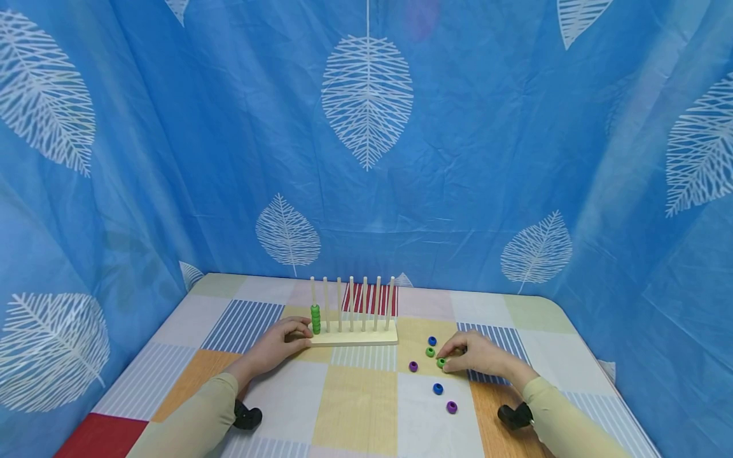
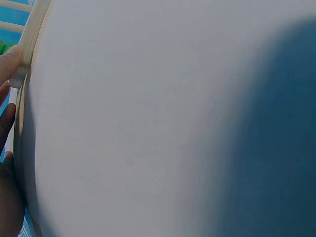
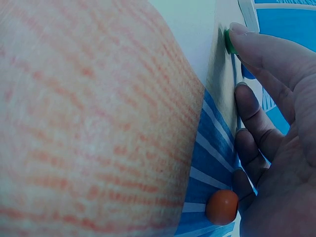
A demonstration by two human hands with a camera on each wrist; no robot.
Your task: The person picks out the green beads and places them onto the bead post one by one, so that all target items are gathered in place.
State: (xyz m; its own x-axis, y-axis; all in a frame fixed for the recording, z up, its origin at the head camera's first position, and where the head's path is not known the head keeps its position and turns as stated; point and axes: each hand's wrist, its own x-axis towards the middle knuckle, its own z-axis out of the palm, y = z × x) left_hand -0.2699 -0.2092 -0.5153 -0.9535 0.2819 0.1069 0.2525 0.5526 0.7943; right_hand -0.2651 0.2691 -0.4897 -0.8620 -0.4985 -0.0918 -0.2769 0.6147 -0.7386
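Note:
A wooden peg stand [image 1: 355,340] has a row of several upright pegs. Several green beads [image 1: 316,318] are stacked on its leftmost peg. My left hand [image 1: 282,343] grips the left end of the base; in the left wrist view the thumb [image 2: 9,64] lies against the base edge. To the right of the stand, my right hand [image 1: 480,353] pinches a green bead [image 1: 441,362] at the tabletop between thumb and finger. An orange bead [image 3: 222,206] lies beside the right hand's lower fingers in the right wrist view; the hand hides it in the head view.
Near the right hand lie another green bead [image 1: 430,351], a blue bead [image 1: 432,341] behind it, a purple bead [image 1: 413,366], a nearer blue bead [image 1: 438,388] and a nearer purple bead [image 1: 452,407]. A patchwork cloth [image 1: 355,407] covers the table. Blue curtains [image 1: 458,159] surround it.

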